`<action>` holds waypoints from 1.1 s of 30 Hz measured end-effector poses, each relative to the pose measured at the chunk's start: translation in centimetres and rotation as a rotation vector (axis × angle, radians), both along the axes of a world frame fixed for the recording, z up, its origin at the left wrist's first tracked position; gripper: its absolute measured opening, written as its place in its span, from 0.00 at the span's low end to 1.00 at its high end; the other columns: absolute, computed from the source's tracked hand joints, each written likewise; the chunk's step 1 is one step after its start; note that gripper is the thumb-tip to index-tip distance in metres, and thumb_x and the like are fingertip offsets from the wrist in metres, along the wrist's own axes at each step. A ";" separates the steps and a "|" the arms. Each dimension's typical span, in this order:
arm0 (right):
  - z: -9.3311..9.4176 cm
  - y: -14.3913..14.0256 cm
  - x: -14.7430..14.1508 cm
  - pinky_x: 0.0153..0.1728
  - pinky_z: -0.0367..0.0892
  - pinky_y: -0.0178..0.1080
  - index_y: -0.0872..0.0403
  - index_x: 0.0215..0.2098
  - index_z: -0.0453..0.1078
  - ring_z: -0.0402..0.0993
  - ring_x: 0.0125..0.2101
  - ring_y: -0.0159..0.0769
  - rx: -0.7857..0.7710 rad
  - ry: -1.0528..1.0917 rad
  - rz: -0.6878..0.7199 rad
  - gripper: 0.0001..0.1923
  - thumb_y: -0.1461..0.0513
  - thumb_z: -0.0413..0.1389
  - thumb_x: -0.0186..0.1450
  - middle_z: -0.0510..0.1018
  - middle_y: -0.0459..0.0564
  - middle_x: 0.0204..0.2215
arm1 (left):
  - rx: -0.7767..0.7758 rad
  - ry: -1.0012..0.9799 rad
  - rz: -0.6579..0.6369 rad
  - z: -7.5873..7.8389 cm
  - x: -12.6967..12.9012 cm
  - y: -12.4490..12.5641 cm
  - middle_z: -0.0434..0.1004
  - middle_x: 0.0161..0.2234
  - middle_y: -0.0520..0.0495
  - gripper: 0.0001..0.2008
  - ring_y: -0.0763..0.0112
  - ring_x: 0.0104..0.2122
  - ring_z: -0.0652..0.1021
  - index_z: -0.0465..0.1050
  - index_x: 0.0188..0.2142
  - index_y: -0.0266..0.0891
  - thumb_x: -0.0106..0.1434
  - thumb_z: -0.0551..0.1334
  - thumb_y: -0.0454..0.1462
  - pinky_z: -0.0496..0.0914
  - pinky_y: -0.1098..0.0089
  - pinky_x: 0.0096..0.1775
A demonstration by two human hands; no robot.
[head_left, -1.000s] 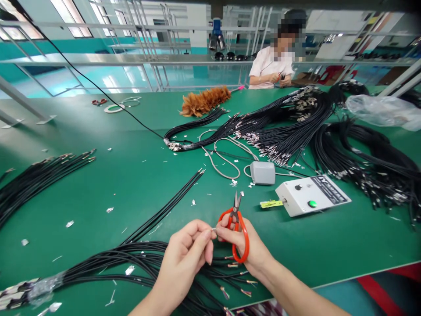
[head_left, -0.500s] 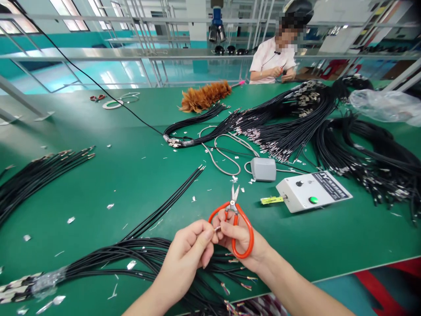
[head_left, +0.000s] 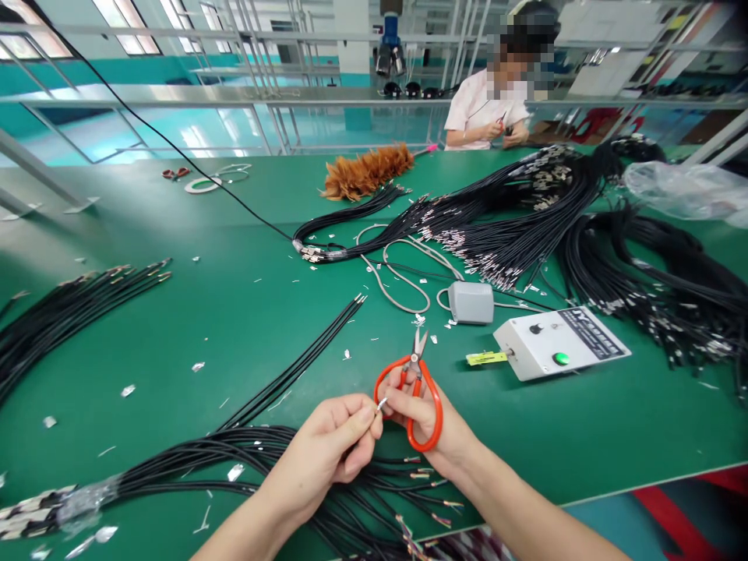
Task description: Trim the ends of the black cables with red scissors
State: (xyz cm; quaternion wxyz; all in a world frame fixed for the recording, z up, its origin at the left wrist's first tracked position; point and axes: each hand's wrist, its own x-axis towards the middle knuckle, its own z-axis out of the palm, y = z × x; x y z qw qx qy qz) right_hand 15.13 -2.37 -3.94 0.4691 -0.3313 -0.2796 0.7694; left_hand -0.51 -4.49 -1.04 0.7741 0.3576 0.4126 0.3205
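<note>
My left hand (head_left: 339, 440) pinches a cable near its end; the pale, silvery tip (head_left: 382, 404) pokes out past the fingertips. Close beside it, my right hand (head_left: 429, 417) is closed around scissors with red-orange handles (head_left: 434, 413), their blades pointing away from me and slightly apart. The right thumb and fingers are near the cable tip; whether they touch it I cannot tell. Below my hands a bundle of black cables (head_left: 204, 452) fans out, with coloured wire ends (head_left: 441, 520) at the right. Several separate black cables (head_left: 304, 351) lie just beyond.
A white box with a green button (head_left: 561, 358) and a grey pedal-like block (head_left: 471, 302) stand to the right. Large black cable piles (head_left: 502, 210) lie behind them, another bundle (head_left: 70, 312) at left. A brown feather duster (head_left: 368, 171) lies farther back. Across the table sits a person (head_left: 488, 109).
My right hand's fingers have drawn slightly away from the left fingertips, and more of the cable tip shows. The scissors have turned a little. The whole view has shifted slightly.
</note>
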 end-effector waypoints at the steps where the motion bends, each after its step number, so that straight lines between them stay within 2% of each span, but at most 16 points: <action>1: 0.1 0.1 0.1 0.31 0.64 0.32 0.55 0.27 0.68 0.67 0.25 0.28 0.036 -0.017 0.004 0.14 0.59 0.69 0.53 0.74 0.42 0.24 | -0.003 0.004 -0.014 0.1 0.0 0.0 0.56 0.12 0.60 0.16 0.82 0.14 0.47 0.66 0.27 0.37 0.64 0.60 0.46 0.42 0.75 0.17; 6: 0.6 0.4 0.6 0.31 0.63 0.33 0.54 0.28 0.67 0.67 0.25 0.28 0.130 -0.098 0.007 0.14 0.61 0.68 0.54 0.74 0.41 0.23 | -0.002 0.041 -0.053 0.6 0.3 0.2 0.56 0.13 0.61 0.18 0.83 0.14 0.48 0.65 0.27 0.36 0.64 0.60 0.48 0.42 0.77 0.17; 11: 1.1 0.0 0.7 0.32 0.62 0.33 0.54 0.29 0.64 0.66 0.26 0.28 0.116 -0.143 -0.067 0.15 0.60 0.67 0.55 0.73 0.41 0.25 | 0.059 0.089 0.098 0.9 0.9 0.2 0.60 0.20 0.60 0.19 0.86 0.15 0.53 0.65 0.31 0.37 0.54 0.69 0.48 0.46 0.81 0.17; 15: 1.7 -0.3 0.9 0.32 0.62 0.33 0.53 0.29 0.63 0.66 0.27 0.28 0.156 -0.170 -0.121 0.14 0.61 0.66 0.56 0.73 0.41 0.25 | 0.128 0.247 0.132 1.0 1.4 0.0 0.67 0.18 0.57 0.19 0.85 0.12 0.58 0.67 0.31 0.36 0.57 0.65 0.50 0.50 0.80 0.15; 18: 2.0 -0.3 1.1 0.32 0.62 0.32 0.53 0.29 0.64 0.66 0.27 0.27 0.165 -0.165 -0.137 0.13 0.62 0.65 0.57 0.73 0.41 0.25 | 0.172 0.307 0.157 1.4 1.8 -0.2 0.68 0.17 0.56 0.19 0.84 0.12 0.60 0.67 0.30 0.35 0.59 0.62 0.50 0.52 0.80 0.15; 25: 1.8 -0.4 0.9 0.34 0.63 0.32 0.53 0.29 0.63 0.66 0.28 0.27 0.149 -0.165 -0.165 0.12 0.62 0.65 0.58 0.72 0.40 0.26 | 0.176 0.315 0.197 1.5 2.3 -0.5 0.66 0.15 0.56 0.18 0.83 0.12 0.58 0.67 0.30 0.36 0.60 0.59 0.51 0.50 0.79 0.15; 30: 1.4 -0.9 0.4 0.34 0.64 0.32 0.53 0.28 0.62 0.67 0.29 0.28 0.221 -0.243 -0.226 0.13 0.60 0.64 0.58 0.72 0.41 0.27 | 0.156 0.278 0.213 1.0 2.3 -0.3 0.64 0.15 0.57 0.17 0.82 0.13 0.55 0.66 0.30 0.37 0.60 0.59 0.50 0.47 0.80 0.16; 33: 1.4 -0.8 0.6 0.34 0.64 0.33 0.53 0.27 0.61 0.67 0.28 0.29 0.258 -0.292 -0.222 0.14 0.58 0.64 0.58 0.72 0.42 0.27 | 0.167 0.275 0.204 0.9 2.1 -0.4 0.63 0.15 0.57 0.17 0.81 0.15 0.57 0.67 0.29 0.37 0.61 0.60 0.49 0.49 0.79 0.17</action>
